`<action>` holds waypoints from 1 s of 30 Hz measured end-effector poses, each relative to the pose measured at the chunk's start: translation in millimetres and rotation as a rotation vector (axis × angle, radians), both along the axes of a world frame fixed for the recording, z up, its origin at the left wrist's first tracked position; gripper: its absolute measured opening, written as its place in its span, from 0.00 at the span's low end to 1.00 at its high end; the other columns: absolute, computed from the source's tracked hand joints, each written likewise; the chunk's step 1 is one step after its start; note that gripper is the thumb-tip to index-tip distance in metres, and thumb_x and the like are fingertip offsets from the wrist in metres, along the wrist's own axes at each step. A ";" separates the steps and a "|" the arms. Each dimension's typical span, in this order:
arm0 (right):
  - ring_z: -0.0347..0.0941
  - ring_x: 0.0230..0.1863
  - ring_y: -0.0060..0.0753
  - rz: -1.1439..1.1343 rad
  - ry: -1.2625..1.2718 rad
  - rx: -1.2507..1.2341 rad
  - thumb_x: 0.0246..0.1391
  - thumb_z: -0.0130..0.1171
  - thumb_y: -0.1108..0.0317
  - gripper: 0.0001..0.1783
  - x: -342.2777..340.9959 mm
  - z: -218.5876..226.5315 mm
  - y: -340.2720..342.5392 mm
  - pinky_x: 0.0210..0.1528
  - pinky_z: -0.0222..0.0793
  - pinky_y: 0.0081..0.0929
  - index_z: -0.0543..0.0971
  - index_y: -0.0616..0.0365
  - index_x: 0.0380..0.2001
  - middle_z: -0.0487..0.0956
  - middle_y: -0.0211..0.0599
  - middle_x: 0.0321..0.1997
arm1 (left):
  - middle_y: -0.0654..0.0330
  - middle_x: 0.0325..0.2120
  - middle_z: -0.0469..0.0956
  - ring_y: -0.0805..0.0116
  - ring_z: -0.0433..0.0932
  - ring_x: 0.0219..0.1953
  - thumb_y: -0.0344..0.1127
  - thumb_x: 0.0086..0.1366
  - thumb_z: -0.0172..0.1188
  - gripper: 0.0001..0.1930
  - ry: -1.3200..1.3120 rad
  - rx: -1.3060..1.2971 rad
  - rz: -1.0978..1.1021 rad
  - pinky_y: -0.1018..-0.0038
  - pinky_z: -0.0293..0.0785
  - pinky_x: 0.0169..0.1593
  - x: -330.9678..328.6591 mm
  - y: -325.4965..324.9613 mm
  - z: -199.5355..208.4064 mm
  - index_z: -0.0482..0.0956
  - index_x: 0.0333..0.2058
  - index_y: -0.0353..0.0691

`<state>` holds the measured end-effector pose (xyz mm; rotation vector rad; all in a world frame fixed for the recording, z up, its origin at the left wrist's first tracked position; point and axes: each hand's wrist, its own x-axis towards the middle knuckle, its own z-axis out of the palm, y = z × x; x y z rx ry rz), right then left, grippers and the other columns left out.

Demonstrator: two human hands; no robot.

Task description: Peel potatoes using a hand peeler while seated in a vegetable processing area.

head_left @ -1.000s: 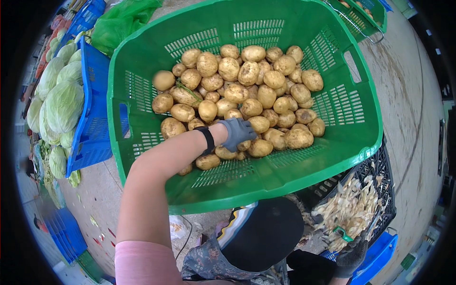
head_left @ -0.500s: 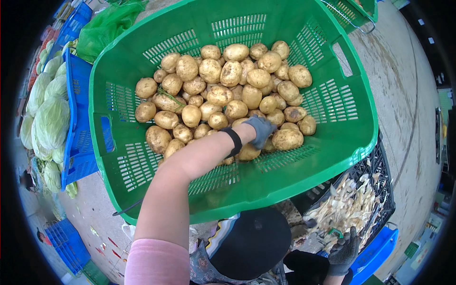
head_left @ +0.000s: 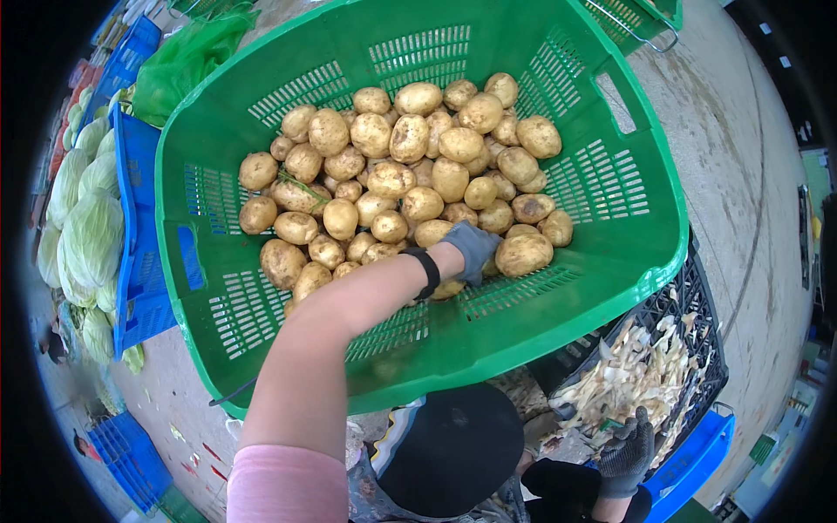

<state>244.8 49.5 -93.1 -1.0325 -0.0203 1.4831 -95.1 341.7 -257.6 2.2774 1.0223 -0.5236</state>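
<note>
My left hand (head_left: pixel 473 250), in a grey glove with a black band at the wrist, is down among the potatoes (head_left: pixel 392 179) in a big green plastic basket (head_left: pixel 558 318). Its fingers curl over a potato near the basket's close side, and their tips are partly hidden. Soil marks many of the yellow-brown potatoes. Outside the basket, at the lower right, my right hand (head_left: pixel 626 455) wears a grey dotted glove. Its fingers are bent around a small green tool, seemingly a peeler (head_left: pixel 610 424), largely covered by the hand and held above pale peelings (head_left: pixel 641 370).
A black crate (head_left: pixel 715 349) holds the peelings, beside a blue crate (head_left: pixel 697 466). On the left stands another blue crate (head_left: pixel 144 227) next to pale green cabbages (head_left: pixel 91 235). A green mesh bag (head_left: pixel 187 70) lies behind it. My dark-covered knee (head_left: pixel 449 449) is below the basket.
My left fingers have curled in more among the potatoes. My right hand has turned slightly, hiding more of the green tool. The whole view has shifted a little.
</note>
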 end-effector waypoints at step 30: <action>0.62 0.56 0.29 0.177 -0.144 0.362 0.53 0.51 0.66 0.29 -8.0 82.5 -82.2 0.59 0.56 0.25 0.60 0.60 0.58 0.66 0.39 0.55 | 0.52 0.56 0.64 0.59 0.66 0.56 0.58 0.60 0.50 0.37 -0.851 -1.738 0.805 0.63 0.61 0.59 148.6 -258.5 245.2 0.56 0.59 0.38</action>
